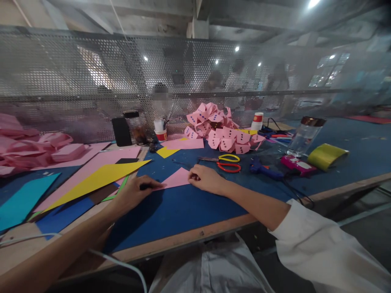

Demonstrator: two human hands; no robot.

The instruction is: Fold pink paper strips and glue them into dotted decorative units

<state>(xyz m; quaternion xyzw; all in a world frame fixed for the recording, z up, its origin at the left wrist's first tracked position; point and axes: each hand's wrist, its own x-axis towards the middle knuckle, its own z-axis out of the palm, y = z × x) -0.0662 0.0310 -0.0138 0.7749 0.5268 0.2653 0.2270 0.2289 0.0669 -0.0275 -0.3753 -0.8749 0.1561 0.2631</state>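
Observation:
A small pink piece of paper [176, 179], showing a triangular outline, lies on the blue tabletop in front of me. At its left corner, my left hand [136, 192] has its thumb and fingers closed on the paper. My right hand [205, 178] is curled at the right end, fingertips gripping the edge and hiding that part. Just beyond the right hand lie scissors [227, 162] with one yellow and one red handle. A thin dark tool [182, 163] rests behind the paper, partly hidden by the right hand.
Folded pink paper pieces with dots [226, 130] are heaped at the back. Coloured sheets [100, 179] and pink strips [45, 150] lie left. To the right are a blue glue gun [265, 169], a magenta box [297, 165], a yellow roll [328, 156] and a clear bottle [305, 136].

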